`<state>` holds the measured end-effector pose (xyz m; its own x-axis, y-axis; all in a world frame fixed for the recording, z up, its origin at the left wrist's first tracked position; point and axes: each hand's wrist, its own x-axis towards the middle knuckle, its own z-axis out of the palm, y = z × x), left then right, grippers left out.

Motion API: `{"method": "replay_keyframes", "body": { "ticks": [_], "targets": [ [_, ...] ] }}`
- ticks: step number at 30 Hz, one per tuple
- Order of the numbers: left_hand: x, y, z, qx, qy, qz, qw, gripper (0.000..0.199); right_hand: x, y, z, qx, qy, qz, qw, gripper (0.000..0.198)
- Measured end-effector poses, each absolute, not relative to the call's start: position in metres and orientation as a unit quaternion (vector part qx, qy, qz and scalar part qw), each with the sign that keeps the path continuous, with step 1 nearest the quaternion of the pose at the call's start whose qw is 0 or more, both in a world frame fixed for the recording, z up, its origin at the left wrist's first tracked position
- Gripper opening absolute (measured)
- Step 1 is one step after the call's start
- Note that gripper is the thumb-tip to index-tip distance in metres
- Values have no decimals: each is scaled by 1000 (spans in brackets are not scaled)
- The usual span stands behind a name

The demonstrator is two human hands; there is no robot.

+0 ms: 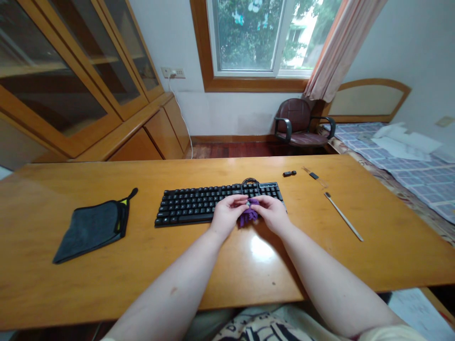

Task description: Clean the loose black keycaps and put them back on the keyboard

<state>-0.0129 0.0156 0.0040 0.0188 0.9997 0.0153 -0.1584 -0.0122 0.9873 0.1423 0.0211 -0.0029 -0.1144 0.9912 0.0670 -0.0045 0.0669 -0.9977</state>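
Both my left hand (229, 215) and my right hand (273, 213) are closed on a small, soft purple piece (249, 217) with a ragged, stringy lower edge. Thumbs and fingertips pinch its top from either side, and a bit of something pale shows between them. Whether it is cloth or a putty-like stuff I cannot tell. The hands are just over the front right part of a black keyboard (194, 203), hiding some of its keys. Its coiled cable (250, 180) lies at the back edge.
On the wooden desk (142, 289), a folded grey cloth (92, 227) with black trim lies at left. To the right are a small black stick-like item (289, 174), a dark piece with thin wires (313, 175) and a long pale rod with a dark tip (344, 217).
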Motion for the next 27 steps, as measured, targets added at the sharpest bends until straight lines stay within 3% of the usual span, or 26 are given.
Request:
{"method": "replay_keyframes", "body": {
  "ticks": [18,27],
  "targets": [
    [-9,14,7,474,456,546,519,23,139,17,1,-498,-611,394,474,13],
    [-8,14,5,489,447,541,517,30,134,13,2,-476,-606,409,488,18]
  ]
}}
